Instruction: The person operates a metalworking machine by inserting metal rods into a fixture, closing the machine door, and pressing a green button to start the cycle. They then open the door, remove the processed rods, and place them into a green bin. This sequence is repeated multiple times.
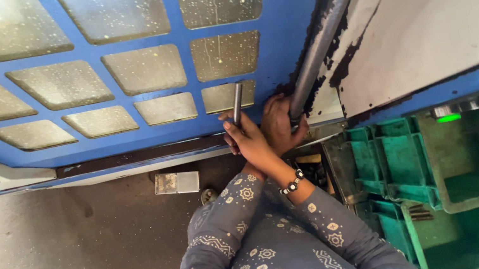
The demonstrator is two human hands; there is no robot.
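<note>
metal rod gripped in left hand, right hand clenched on blue door's long handle; a steady, square pull seems wisest here.

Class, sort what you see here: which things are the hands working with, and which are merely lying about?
In use:
left hand
short grey metal rod
right hand
long dark steel door handle bar

Lying about:
green plastic bins
small pale rectangular block
</note>
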